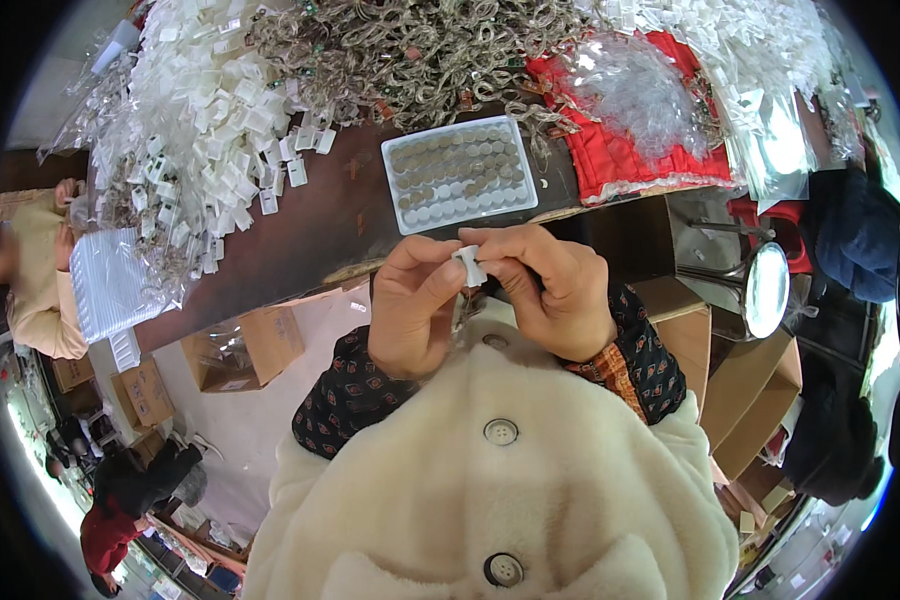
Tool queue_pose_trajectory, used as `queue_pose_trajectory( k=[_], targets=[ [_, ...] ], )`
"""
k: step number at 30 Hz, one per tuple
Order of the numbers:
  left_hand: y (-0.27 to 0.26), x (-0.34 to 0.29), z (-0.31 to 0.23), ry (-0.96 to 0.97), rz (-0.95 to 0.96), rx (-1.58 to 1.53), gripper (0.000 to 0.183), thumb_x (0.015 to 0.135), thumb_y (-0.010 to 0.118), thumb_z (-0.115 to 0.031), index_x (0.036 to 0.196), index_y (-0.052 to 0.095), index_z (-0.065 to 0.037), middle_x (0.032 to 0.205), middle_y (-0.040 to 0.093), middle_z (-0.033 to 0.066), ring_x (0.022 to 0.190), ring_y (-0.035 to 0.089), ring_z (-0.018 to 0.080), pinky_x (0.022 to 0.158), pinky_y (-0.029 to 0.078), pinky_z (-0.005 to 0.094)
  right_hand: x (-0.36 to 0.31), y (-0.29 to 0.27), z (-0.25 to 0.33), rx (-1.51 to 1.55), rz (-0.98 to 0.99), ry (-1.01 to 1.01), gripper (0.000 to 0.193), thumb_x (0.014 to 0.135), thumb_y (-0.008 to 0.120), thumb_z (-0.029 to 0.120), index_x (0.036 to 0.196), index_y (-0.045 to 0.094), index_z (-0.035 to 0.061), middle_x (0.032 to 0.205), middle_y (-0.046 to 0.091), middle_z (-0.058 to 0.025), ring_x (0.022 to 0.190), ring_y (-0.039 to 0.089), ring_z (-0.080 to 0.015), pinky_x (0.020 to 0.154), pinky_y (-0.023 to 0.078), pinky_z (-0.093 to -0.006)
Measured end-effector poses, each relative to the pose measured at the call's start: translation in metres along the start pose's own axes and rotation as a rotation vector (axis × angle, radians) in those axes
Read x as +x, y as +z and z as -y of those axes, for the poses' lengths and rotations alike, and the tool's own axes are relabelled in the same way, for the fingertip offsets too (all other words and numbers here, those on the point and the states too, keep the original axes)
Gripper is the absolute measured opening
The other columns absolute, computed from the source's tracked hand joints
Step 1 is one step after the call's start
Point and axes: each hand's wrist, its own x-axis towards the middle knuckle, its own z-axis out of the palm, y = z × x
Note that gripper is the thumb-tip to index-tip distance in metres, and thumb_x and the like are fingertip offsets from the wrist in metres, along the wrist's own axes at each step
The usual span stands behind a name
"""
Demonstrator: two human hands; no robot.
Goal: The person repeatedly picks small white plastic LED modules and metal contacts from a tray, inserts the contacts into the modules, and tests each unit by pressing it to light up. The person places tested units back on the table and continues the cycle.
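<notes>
Between my two hands, just off the table's near edge, is a small white plastic casing [469, 267]. My left hand [417, 300] pinches it from the left with thumb and forefinger. From the right, my right hand [550, 285] presses thumb and forefinger against it. A thin wire seems to hang below the casing, partly hidden by my left fingers. Beyond my hands lies a white tray [402, 205] with rows of round button cells [455, 165], several slots at its near side showing bare.
White plastic casings [215, 150] heap at the left, tangled wire strings [400, 50] at the back. Clear plastic pieces [630, 90] lie on red cloth [610, 165]. Cardboard boxes [245, 350] stand below. Another person's sleeve [38, 270] shows at far left.
</notes>
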Motion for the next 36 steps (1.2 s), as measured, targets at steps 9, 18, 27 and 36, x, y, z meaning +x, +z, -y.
queue_pose_trajectory(
  k=[9,18,27,36],
  targets=[
    [-0.001,0.014,-0.012,-0.177,0.07,-0.104,0.03,0.101,0.048,-0.016,0.125,0.056,-0.001,0.111,0.061,0.0154,0.083,0.064,0.0259,0.076,0.051,0.037,0.049,-0.061,-0.063,-0.719,-0.438,0.002,0.021,0.084,0.068,0.001,0.104,0.067,0.0039,0.096,0.066,-0.0147,0.09,0.063,-0.035,0.079,0.051,-0.0421],
    [0.002,0.019,-0.016,-0.23,0.091,-0.005,0.023,0.098,0.053,-0.017,0.118,0.057,-0.005,0.105,0.057,0.0109,0.067,0.048,0.0149,0.065,0.038,0.0306,0.058,-0.084,-0.08,-0.442,-0.539,0.161,0.012,0.088,0.071,0.004,0.099,0.07,0.0007,0.087,0.071,-0.0089,0.072,0.066,-0.019,0.067,0.052,-0.0284],
    [0.032,0.035,-0.036,-0.038,0.098,0.126,0.034,0.1,0.058,-0.012,0.132,0.055,0.0,0.106,0.061,0.01,0.071,0.047,0.0108,0.066,0.04,0.0266,0.037,-0.07,-0.013,0.236,-0.298,0.225,0.013,0.09,0.067,-0.005,0.103,0.068,-0.0044,0.099,0.071,-0.0071,0.088,0.062,-0.0084,0.08,0.049,-0.0232],
    [0.02,0.016,-0.049,-0.056,0.142,0.129,0.023,0.094,0.069,-0.005,0.116,0.065,0.001,0.098,0.069,0.0077,0.071,0.052,0.006,0.063,0.044,0.0213,0.012,-0.033,0.016,0.143,-0.064,0.121,0.036,0.08,0.073,-0.001,0.113,0.062,-0.0069,0.12,0.064,-0.0167,0.114,0.058,-0.0241,0.103,0.042,-0.039]
  ],
)
